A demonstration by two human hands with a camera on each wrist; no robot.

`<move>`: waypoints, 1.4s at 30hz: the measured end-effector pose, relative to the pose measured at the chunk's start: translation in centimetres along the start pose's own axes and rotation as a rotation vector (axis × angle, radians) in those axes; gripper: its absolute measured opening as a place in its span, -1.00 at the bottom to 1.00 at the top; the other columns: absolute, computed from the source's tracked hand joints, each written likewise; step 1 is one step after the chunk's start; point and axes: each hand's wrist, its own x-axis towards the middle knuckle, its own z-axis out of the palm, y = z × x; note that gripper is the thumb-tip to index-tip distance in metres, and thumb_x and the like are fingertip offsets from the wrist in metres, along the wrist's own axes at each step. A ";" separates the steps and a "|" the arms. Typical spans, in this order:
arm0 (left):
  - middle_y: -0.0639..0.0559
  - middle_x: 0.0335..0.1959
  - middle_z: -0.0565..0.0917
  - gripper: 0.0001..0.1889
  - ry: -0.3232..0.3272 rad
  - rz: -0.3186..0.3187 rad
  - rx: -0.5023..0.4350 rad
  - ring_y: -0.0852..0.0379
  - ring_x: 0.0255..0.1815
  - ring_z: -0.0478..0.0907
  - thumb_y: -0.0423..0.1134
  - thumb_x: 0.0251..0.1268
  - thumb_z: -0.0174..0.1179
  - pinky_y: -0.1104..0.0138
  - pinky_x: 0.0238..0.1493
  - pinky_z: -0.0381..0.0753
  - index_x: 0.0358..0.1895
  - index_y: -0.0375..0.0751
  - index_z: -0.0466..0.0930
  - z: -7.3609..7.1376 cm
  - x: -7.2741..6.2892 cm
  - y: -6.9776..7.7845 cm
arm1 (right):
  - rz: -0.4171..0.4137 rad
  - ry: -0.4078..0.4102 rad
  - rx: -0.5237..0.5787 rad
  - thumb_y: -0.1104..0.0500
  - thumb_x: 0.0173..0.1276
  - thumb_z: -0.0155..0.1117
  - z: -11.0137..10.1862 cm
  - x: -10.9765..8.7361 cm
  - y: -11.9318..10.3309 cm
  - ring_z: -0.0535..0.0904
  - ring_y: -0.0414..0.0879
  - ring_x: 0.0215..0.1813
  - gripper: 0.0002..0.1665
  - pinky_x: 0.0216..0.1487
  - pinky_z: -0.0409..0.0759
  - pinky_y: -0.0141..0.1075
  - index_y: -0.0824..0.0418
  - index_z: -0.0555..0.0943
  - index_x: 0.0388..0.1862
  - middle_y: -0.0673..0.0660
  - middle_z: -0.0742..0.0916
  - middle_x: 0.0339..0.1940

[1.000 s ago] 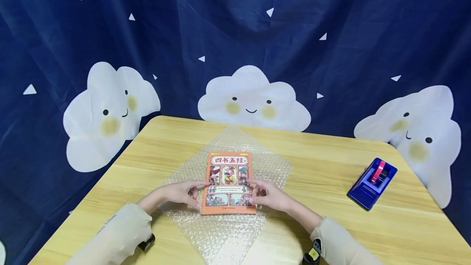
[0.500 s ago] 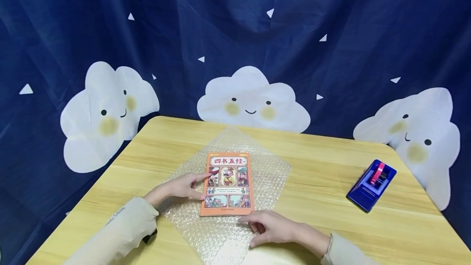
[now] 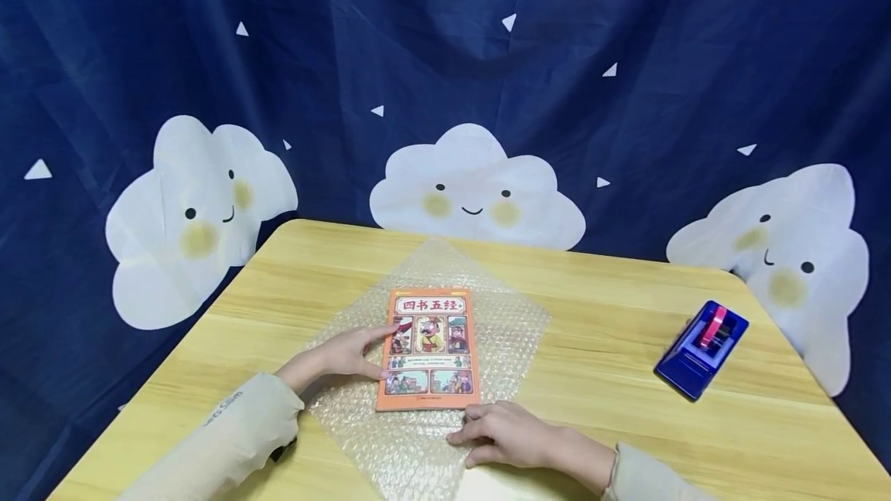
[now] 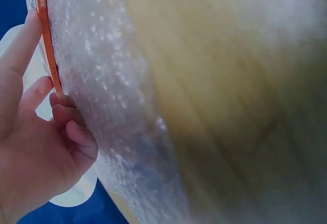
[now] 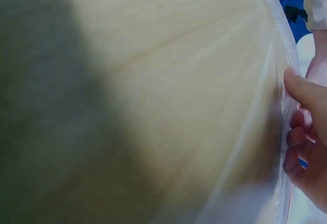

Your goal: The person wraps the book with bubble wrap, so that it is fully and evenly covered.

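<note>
An orange comic-style book (image 3: 428, 362) lies face up on a sheet of clear bubble wrap (image 3: 411, 447), which is turned cornerwise on the table. My left hand (image 3: 348, 352) rests at the book's left side, its thumb and index finger spread and touching the cover's edge. In the left wrist view, the other fingers of the left hand (image 4: 46, 142) curl loosely by the wrap, and the book (image 4: 49, 55) shows edge-on. My right hand (image 3: 511, 435) is at the wrap's near right edge, below the book, fingers curled and thumb drawn close, pinching the edge of the wrap.
A blue tape dispenser (image 3: 701, 350) with a red roll stands on the right part of the wooden table (image 3: 592, 315). Behind the table hangs a dark blue curtain (image 3: 445, 37) printed with white clouds.
My right hand has left the book's right side and come down toward me to the wrap's edge, where its fingers draw together. The left hand stays at the book, its fingers slightly shifted.
</note>
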 end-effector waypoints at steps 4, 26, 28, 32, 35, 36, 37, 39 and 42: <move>-0.34 0.30 0.25 -0.09 -0.011 -0.006 -0.012 -0.34 0.29 0.16 -0.03 -0.10 0.38 -0.17 0.25 0.10 0.35 -0.25 0.16 -0.1 0.2 0.1 | 0.004 0.008 0.011 -0.06 0.30 0.08 -0.2 0.1 0.1 0.13 -0.49 -0.51 -0.60 -0.52 0.19 -0.71 0.12 0.63 -0.01 -0.17 0.46 -0.49; -0.36 0.30 0.24 -0.15 -0.047 0.021 -0.005 -0.34 0.29 0.15 -0.22 -0.12 0.40 -0.13 0.25 0.12 0.31 -0.33 0.19 -0.4 0.2 0.4 | 0.442 0.358 0.250 0.33 0.24 0.16 -0.1 2.2 1.7 0.31 -0.41 -0.57 -0.94 -0.55 0.40 -0.51 0.29 0.49 -0.31 -0.10 0.52 -0.58; -0.37 0.29 0.25 -0.16 -0.049 0.030 0.003 -0.34 0.29 0.16 -0.25 -0.13 0.39 -0.13 0.25 0.14 0.31 -0.34 0.19 -0.4 0.1 0.5 | 0.424 0.392 0.253 0.37 0.18 0.19 0.1 2.3 2.0 0.32 -0.41 -0.57 -0.84 -0.58 0.38 -0.52 0.22 0.40 -0.36 -0.09 0.52 -0.57; -0.37 0.28 0.27 -0.16 -0.047 0.053 0.026 -0.33 0.27 0.19 -0.23 -0.12 0.39 -0.12 0.24 0.16 0.31 -0.34 0.20 -0.4 0.0 0.5 | 0.286 0.427 0.087 0.49 0.02 0.18 0.4 2.4 2.1 0.40 -0.34 -0.49 -0.71 -0.51 0.43 -0.55 0.15 0.36 -0.53 -0.07 0.52 -0.48; -0.35 0.29 0.26 -0.14 -0.047 0.051 0.027 -0.33 0.27 0.20 -0.16 -0.11 0.39 -0.11 0.23 0.18 0.32 -0.31 0.20 -0.4 0.0 0.5 | 0.199 0.405 -0.069 0.51 -0.07 0.18 0.4 2.5 1.9 0.45 -0.28 -0.42 -0.69 -0.45 0.45 -0.58 0.17 0.50 -0.39 -0.01 0.56 -0.34; -0.35 0.30 0.25 -0.13 -0.050 0.046 0.022 -0.32 0.28 0.19 -0.14 -0.12 0.39 -0.11 0.24 0.17 0.32 -0.30 0.19 -0.4 0.0 0.5 | 0.198 0.384 -0.105 0.50 -0.07 0.19 0.4 2.5 1.8 0.45 -0.28 -0.43 -0.64 -0.47 0.44 -0.59 0.17 0.54 -0.28 0.02 0.57 -0.28; -0.34 0.30 0.24 -0.12 -0.051 0.047 0.019 -0.32 0.28 0.19 -0.11 -0.13 0.39 -0.11 0.24 0.17 0.33 -0.29 0.19 -0.4 -0.1 0.5 | 0.207 0.355 -0.125 0.48 -0.05 0.21 0.3 2.6 1.7 0.43 -0.29 -0.47 -0.55 -0.51 0.42 -0.60 0.17 0.54 -0.13 0.05 0.57 -0.23; -0.33 0.31 0.24 -0.11 -0.057 0.049 0.008 -0.32 0.29 0.18 -0.06 -0.12 0.38 -0.11 0.25 0.16 0.33 -0.29 0.18 -0.5 -0.1 0.5 | 0.269 0.286 -0.123 0.44 -0.02 0.22 0.0 2.7 1.5 0.34 -0.32 -0.53 -0.37 -0.60 0.33 -0.62 0.14 0.46 0.11 0.09 0.55 -0.17; -0.36 0.29 0.26 -0.21 -0.074 0.069 -0.027 -0.34 0.27 0.19 -0.07 0.04 0.29 -0.12 0.24 0.17 0.31 -0.35 0.19 -0.7 0.1 0.4 | 0.376 0.190 -0.091 0.36 0.07 0.20 -0.4 2.9 1.3 0.25 -0.35 -0.56 -0.31 -0.64 0.29 -0.60 0.10 0.38 0.25 0.13 0.53 -0.14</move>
